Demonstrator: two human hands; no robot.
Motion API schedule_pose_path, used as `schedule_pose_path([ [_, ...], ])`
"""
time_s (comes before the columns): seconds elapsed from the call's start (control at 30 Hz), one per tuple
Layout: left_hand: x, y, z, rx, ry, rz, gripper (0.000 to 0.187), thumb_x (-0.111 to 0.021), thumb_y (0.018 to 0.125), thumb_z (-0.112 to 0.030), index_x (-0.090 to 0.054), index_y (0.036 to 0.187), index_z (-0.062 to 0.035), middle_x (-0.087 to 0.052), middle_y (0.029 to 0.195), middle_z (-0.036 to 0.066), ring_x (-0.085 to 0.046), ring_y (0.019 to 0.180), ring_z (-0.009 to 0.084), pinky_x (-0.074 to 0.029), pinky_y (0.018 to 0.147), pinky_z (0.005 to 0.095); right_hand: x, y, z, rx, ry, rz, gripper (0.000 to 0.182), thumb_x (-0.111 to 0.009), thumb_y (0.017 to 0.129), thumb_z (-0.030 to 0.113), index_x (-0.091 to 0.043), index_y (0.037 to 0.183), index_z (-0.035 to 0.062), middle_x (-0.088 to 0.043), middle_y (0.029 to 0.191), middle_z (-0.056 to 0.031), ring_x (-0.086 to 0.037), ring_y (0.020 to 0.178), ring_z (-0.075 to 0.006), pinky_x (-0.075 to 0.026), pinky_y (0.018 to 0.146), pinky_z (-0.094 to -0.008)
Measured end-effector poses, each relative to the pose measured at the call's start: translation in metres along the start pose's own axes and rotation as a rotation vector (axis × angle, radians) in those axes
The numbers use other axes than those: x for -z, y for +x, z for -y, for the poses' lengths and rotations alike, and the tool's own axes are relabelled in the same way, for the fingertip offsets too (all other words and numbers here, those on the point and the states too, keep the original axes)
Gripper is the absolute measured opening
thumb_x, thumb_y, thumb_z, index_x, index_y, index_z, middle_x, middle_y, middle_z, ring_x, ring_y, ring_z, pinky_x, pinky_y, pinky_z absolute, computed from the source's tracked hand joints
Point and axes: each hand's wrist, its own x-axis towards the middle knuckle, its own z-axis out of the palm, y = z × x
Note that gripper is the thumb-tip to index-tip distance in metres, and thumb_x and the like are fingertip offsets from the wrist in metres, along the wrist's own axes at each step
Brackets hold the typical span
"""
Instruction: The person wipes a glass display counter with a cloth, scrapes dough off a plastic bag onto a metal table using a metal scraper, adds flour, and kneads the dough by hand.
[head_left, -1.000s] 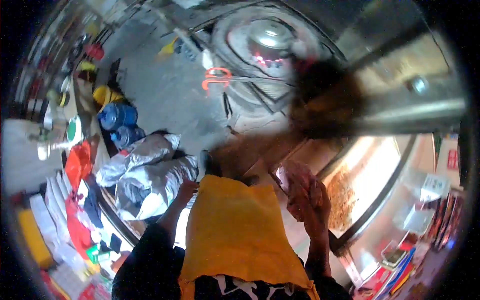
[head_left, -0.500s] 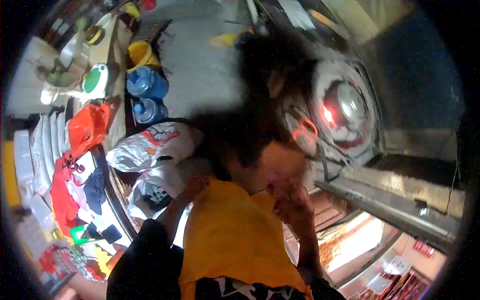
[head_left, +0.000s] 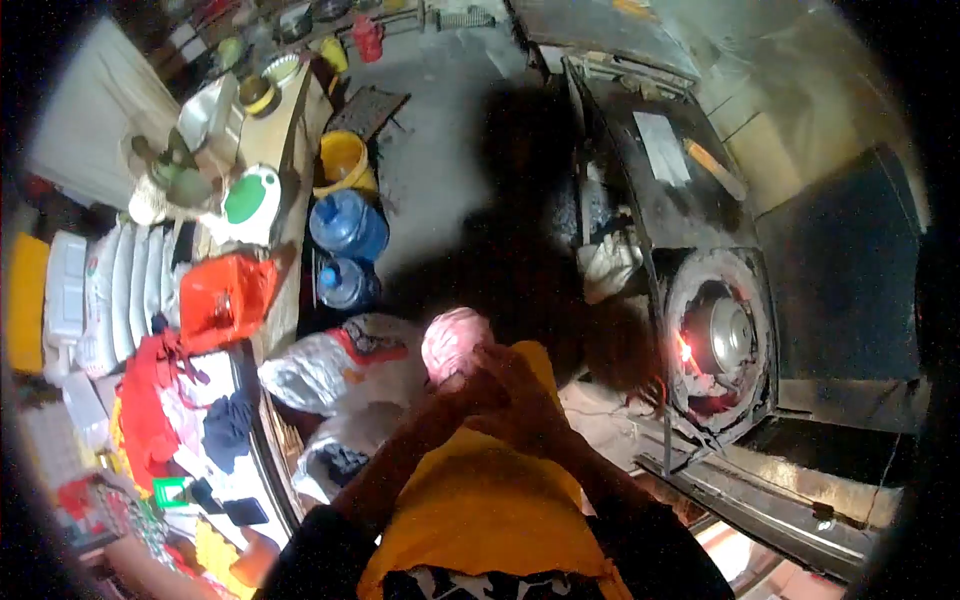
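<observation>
A rounded pink-and-white striped bundle (head_left: 455, 338), perhaps crumpled cloth, sits at my hands in front of my body. My left hand (head_left: 458, 392) closes around its lower side. From the right, my right hand (head_left: 512, 385) overlaps the left, its fingers bent against the bundle's edge. Where the hands cross, part of the bundle and several fingertips are hidden. Below and behind them hangs the orange apron (head_left: 470, 500) that I wear, one edge of it rising beside my right hand.
At right a round stove (head_left: 690, 400) glows around a metal pot (head_left: 732, 335). Plastic sacks (head_left: 340, 365), blue water jugs (head_left: 348, 226) and a yellow bucket (head_left: 345, 165) line the left. A red bag (head_left: 228, 300) lies on the counter, clothes (head_left: 150, 400) nearby.
My hands have come together from the apron's two sides, and the pink-and-white bundle now shows at them. The view has shifted, with the stove farther right and lower.
</observation>
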Motion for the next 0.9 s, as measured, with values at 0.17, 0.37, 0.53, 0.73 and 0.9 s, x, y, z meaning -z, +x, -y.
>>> schedule_pose_path([
  [0.17,0.039,0.078,-0.016,0.037,-0.366,0.030,0.055,-0.057,0.095,-0.030,-0.039,0.141,-0.0060,-0.049,0.137,0.007,-0.049,0.124,0.0216,-0.042,0.102,0.0333,0.004,0.048,-0.064,-0.103,0.123,-0.162,0.072,-0.075,0.081,0.021,-0.036,0.140,0.0043,-0.038,0.143,-0.0191,-0.044,0.128,-0.0331,-0.041,0.103,-0.0419],
  [0.37,0.047,0.193,-0.073,0.070,-0.415,-0.148,0.056,-0.058,0.095,-0.032,-0.039,0.142,-0.0089,-0.047,0.139,0.008,-0.047,0.126,0.0218,-0.044,0.100,0.0347,0.049,0.132,-0.163,-0.414,0.535,0.219,0.077,-0.068,0.090,0.022,-0.020,0.148,0.0068,-0.037,0.142,-0.0146,-0.043,0.127,-0.0238,-0.041,0.103,-0.0378],
  [0.53,0.038,0.280,-0.162,-0.016,-0.321,-0.136,0.053,-0.056,0.096,-0.033,-0.040,0.141,-0.0098,-0.049,0.137,0.008,-0.050,0.123,0.0219,-0.045,0.097,0.0351,0.103,0.231,-0.240,-0.353,0.593,-0.016,0.056,-0.065,0.092,0.024,-0.038,0.138,0.0073,-0.053,0.126,-0.0092,-0.053,0.112,-0.0183,-0.046,0.094,-0.0333],
  [0.73,0.106,0.328,-0.204,0.038,-0.371,-0.262,0.048,-0.053,0.097,-0.033,-0.042,0.138,-0.0108,-0.052,0.132,0.009,-0.053,0.116,0.0220,-0.046,0.092,0.0354,0.180,0.330,-0.272,-0.644,0.919,-0.311,0.044,-0.056,0.095,0.027,-0.048,0.129,0.0007,-0.059,0.113,-0.0120,-0.058,0.105,-0.0269,-0.050,0.090,-0.0366],
  [0.9,0.239,0.323,-0.135,0.114,-0.616,-0.507,0.044,-0.050,0.099,-0.029,-0.041,0.137,-0.0098,-0.050,0.131,0.010,-0.053,0.114,0.0267,-0.046,0.088,0.0400,0.263,0.393,-0.307,-0.700,0.711,-0.460,0.040,-0.059,0.094,0.024,-0.050,0.127,0.0029,-0.062,0.103,-0.0096,-0.060,0.100,-0.0239,-0.050,0.089,-0.0353],
])
